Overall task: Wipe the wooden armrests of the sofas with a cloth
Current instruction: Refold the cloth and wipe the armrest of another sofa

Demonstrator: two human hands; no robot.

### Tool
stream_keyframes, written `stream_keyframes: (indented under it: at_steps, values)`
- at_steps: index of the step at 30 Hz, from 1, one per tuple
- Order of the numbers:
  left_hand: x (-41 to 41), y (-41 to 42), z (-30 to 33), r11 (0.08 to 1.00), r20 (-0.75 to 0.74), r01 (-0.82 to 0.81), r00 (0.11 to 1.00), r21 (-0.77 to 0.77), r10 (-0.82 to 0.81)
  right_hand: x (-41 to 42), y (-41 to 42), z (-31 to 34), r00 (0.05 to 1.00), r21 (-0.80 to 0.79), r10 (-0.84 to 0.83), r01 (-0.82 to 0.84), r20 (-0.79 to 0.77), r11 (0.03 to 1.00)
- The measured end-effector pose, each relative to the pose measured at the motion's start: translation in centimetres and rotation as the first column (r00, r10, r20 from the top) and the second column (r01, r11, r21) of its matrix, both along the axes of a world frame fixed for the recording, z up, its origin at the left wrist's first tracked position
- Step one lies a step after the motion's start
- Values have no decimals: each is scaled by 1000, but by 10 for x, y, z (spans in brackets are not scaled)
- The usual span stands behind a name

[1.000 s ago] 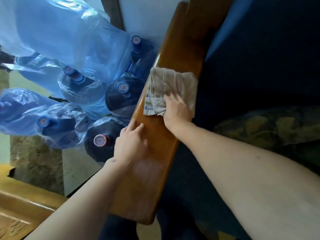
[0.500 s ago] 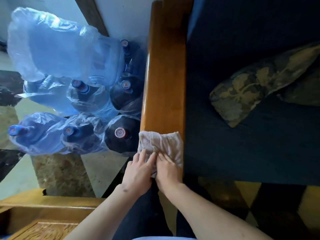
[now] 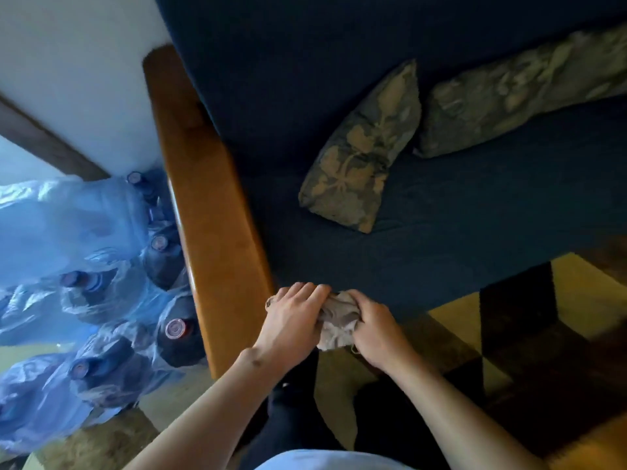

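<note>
The wooden armrest (image 3: pixel 210 212) of the dark blue sofa (image 3: pixel 441 232) runs from the upper left down to the lower middle, bare and glossy. A crumpled beige cloth (image 3: pixel 337 320) hangs in the air just right of the armrest's front end, in front of the seat edge. My left hand (image 3: pixel 291 320) grips its left side and my right hand (image 3: pixel 375 329) grips its right side. The cloth is bunched between both hands and touches nothing else.
Several blue water jugs in plastic bags (image 3: pixel 101 283) crowd the floor left of the armrest. Two patterned cushions (image 3: pixel 363 154) lie on the sofa seat. A yellow and dark chequered rug (image 3: pixel 526 334) covers the floor at right. My dark-trousered legs (image 3: pixel 295 418) stand below.
The cloth slid down the armrest to its front end, then came off it. Both hands now hold it bunched in the air to the right of the armrest.
</note>
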State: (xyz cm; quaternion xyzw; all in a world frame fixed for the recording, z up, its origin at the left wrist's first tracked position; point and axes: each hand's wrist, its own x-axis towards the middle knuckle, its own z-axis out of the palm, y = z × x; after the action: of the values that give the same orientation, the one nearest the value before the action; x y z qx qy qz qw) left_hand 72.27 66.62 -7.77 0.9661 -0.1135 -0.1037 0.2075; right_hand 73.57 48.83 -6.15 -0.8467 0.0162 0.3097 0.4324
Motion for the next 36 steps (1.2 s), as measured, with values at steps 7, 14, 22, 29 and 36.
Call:
stream_keyframes:
  at_steps: [7, 14, 22, 29, 36]
  values:
    - [95, -188, 98, 908, -95, 340, 923, -245, -372, 22, -212, 83, 960, 109, -240, 225, 146, 968]
    - [118, -404, 180, 731, 4, 612, 768, -303, -641, -14, -397, 143, 871, 130, -435, 415, 228, 900]
    - [152, -602, 241, 568, 12, 727, 619, -385, -785, -28, -558, 186, 743, 357, -646, 563, 177, 746]
    - [194, -758, 260, 460, 46, 779, 527, -426, -849, 13, -673, 203, 568, 417, -777, 658, 271, 627]
    - [282, -928, 245, 420, -2, 754, 485, -506, -874, 92, -844, 223, 600, 514, -800, 685, 3, 516]
